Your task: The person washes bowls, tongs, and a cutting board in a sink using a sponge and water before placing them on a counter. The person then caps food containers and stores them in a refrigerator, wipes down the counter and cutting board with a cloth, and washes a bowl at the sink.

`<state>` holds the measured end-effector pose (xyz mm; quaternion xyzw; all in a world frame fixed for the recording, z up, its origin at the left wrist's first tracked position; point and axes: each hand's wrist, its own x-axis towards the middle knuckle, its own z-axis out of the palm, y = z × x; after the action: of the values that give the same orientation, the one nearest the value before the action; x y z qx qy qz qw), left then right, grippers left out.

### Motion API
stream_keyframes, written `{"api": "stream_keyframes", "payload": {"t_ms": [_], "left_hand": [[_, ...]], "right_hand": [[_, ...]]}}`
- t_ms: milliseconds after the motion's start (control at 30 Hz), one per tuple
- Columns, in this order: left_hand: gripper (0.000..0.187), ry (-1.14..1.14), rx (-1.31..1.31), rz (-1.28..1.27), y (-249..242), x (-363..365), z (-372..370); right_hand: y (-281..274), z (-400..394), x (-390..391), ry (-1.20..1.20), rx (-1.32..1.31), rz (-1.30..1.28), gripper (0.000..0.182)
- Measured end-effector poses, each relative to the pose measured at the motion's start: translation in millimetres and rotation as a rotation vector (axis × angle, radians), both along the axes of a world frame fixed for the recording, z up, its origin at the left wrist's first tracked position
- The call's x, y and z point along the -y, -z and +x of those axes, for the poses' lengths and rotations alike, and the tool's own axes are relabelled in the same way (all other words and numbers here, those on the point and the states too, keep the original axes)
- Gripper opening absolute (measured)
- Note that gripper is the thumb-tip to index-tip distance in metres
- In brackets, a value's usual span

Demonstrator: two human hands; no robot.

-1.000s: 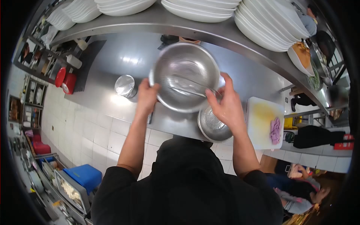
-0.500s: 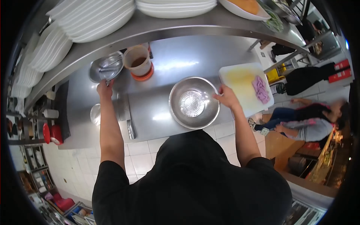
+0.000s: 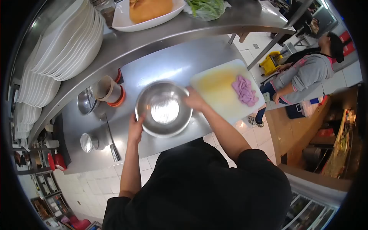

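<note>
Left hand [image 3: 135, 129] and right hand [image 3: 194, 100] grip opposite rims of steel colander [image 3: 164, 109]; cutting board [image 3: 224, 90] just beside.

Steel counter [image 3: 176, 69]: white cutting board [image 3: 218, 90] with pink slices [image 3: 245, 90] on it, brown tub [image 3: 107, 89] on an orange lid, small steel canister [image 3: 89, 142], a knife [image 3: 112, 140]. Shelf [image 3: 153, 38] above: stacked white plates [image 3: 65, 46], dish of orange food [image 3: 147, 11], bagged greens [image 3: 207, 7]. A person in grey [image 3: 303, 73] sits at right.

Round shiny steel perforated bowl [image 3: 164, 109], glossy; brushed stainless steel counter [image 3: 168, 65], smooth with glare; white plastic cutting board [image 3: 220, 90], matt, yellow-stained; glossy white ceramic plates [image 3: 65, 46].
</note>
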<state>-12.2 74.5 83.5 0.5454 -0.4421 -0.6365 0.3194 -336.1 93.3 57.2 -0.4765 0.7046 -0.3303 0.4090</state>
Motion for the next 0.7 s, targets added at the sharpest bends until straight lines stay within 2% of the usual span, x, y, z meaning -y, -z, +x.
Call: {"api": "stream_keyframes", "payload": {"t_ms": [33, 67, 100, 133, 167, 200, 233, 300, 367, 433, 467, 500, 533, 567, 600, 633, 700], "left_hand": [[0.050, -0.025, -0.094, 0.011, -37, 5, -27], [0.051, -0.066, -0.185, 0.014, -61, 8, -49], [0.057, -0.061, -0.240, -0.037, -68, 14, -64], [0.056, -0.012, -0.290, -0.032, -73, 22, -73], [0.053, 0.063, -0.218, -0.059, -72, 28, -76], [0.045, 0.092, -0.100, -0.072, -72, 32, -79], [0.037, 0.088, -0.020, -0.102, -64, 35, -80], [0.031, -0.020, 0.037, -0.115, -44, 42, -67], [0.031, -0.457, -0.055, -0.074, -20, 59, -47], [0.033, -0.916, -0.105, -0.190, -12, 84, -21], [0.041, -1.005, -0.091, -0.150, -6, 104, 4], [0.049, -1.090, -0.079, -0.108, -2, 123, 29], [0.049, -1.106, -0.090, -0.109, -2, 138, 49], [0.045, -1.041, 0.024, -0.084, -2, 151, 67], [0.042, -0.972, 0.134, -0.059, -3, 164, 81], [0.042, -0.983, 0.118, -0.054, -5, 174, 89], [0.032, -0.643, 0.656, -0.112, -13, 187, 103]], "right_hand": [[-9, -22, 20, 0.119, 0.080, 0.000, 0.067], [7, -59, 41, 0.112, 0.088, -0.088, 0.068], [24, -90, 57, 0.231, 0.201, -0.271, 0.063], [47, -134, 77, 0.238, 0.470, -0.318, 0.052], [-14, -149, 69, 0.268, 0.728, -0.123, 0.039], [8, -180, 81, 0.292, 0.782, -0.182, 0.032], [54, -218, 91, 0.273, 0.742, -0.288, 0.026], [123, -281, 112, 0.196, 0.574, -0.467, 0.014], [132, -297, 131, 0.216, 0.654, -0.434, 0.015], [88, -263, 135, 0.779, 1.073, -0.381, 0.033], [66, -239, 130, 0.826, 0.986, -0.440, 0.050], [58, -218, 127, 0.806, 0.981, -0.438, 0.050], [52, -198, 126, 0.830, 0.998, -0.402, 0.053], [46, -176, 125, 0.854, 1.013, -0.367, 0.056], [39, -149, 123, 0.773, 1.031, -0.239, 0.052], [32, -117, 120, 0.695, 1.039, -0.111, 0.048], [5, -35, 110, 0.258, 0.800, -0.089, 0.035]]}}
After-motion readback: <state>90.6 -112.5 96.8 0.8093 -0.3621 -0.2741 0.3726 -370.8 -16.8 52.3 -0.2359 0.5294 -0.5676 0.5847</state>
